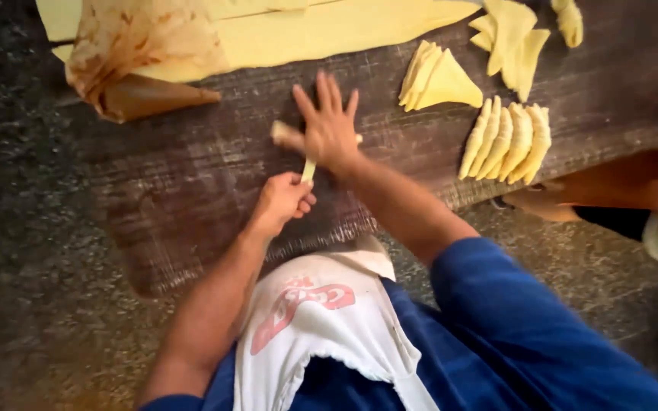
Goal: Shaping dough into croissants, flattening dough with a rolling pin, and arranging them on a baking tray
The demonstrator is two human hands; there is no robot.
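Note:
My right hand (327, 125) lies flat with fingers spread on a small roll of pale yellow dough (282, 132), pressing it against the dark wooden board (192, 183). A thin tail of that dough (308, 169) runs back toward me, and my left hand (282, 199) pinches its end. A long sheet of rolled-out dough (321, 30) stretches across the board's far edge. I wear a blue shirt and a white apron.
Stacks of cut dough triangles (439, 76) and a row of folded pieces (506, 142) lie at the right. More triangles (513, 42) sit behind them. A brown stained paper cone (142, 61) rests at the far left. Another person's arm (618, 186) reaches in from the right.

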